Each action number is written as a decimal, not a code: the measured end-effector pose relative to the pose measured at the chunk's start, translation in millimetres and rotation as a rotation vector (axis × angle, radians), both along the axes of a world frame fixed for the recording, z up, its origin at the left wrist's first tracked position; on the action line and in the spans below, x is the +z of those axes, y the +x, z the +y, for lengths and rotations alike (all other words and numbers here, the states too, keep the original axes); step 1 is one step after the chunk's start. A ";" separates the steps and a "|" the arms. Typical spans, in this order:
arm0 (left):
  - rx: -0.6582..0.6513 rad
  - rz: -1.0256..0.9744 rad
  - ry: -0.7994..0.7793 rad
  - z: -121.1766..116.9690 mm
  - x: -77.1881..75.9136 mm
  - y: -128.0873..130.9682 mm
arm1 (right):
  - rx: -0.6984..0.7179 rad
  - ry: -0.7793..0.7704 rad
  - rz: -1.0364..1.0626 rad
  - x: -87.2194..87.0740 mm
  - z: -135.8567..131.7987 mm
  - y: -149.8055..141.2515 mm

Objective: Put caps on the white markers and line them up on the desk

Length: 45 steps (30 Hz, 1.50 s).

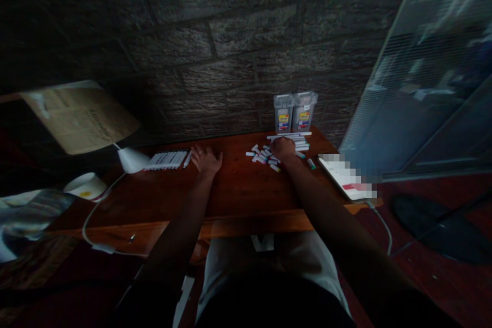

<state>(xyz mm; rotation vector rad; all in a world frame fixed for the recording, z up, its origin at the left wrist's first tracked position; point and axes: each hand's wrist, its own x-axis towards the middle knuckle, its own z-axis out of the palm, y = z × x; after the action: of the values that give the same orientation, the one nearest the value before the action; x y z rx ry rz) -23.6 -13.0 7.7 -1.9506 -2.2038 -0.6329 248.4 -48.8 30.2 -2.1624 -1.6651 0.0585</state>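
My left hand [206, 160] rests on the wooden table [242, 189] with its fingers spread. Just left of its fingertips lies a white marker [187, 159], slightly slanted at the end of a neat row of white markers [168, 160]. My right hand [283, 147] is closed and reaches into a loose heap of short white pieces with coloured ends, which look like marker caps [262, 156]. Whatever its fingers grip is hidden beneath the hand. Behind and right of it, several long white markers [302, 146] lie side by side. One green-ended piece [311, 164] sits apart to the right.
Two clear plastic boxes [283, 113] with yellow labels stand at the back against the stone wall [230, 72]. A lamp [132, 160] and a white round container [86, 186] are at left, with a cable. A white flat object [342, 177], partly blurred, lies at the right edge.
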 end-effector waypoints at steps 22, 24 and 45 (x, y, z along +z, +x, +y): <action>-0.188 0.013 -0.074 6.2 4.1 -8.9 | 0.314 0.186 0.054 2.2 -1.5 -15.2; -0.216 0.006 -0.063 5.5 4.6 -6.1 | 0.402 0.190 0.075 1.4 -2.3 -18.8; -0.549 0.057 0.026 3.4 -2.2 8.1 | 0.457 0.110 -0.004 -10.6 -2.4 -36.0</action>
<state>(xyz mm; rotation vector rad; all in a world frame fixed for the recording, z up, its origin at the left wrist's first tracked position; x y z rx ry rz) -15.5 -9.6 5.5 -2.5356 -1.6077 -0.6475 212.4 -51.2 19.6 -1.6679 -2.0786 0.0895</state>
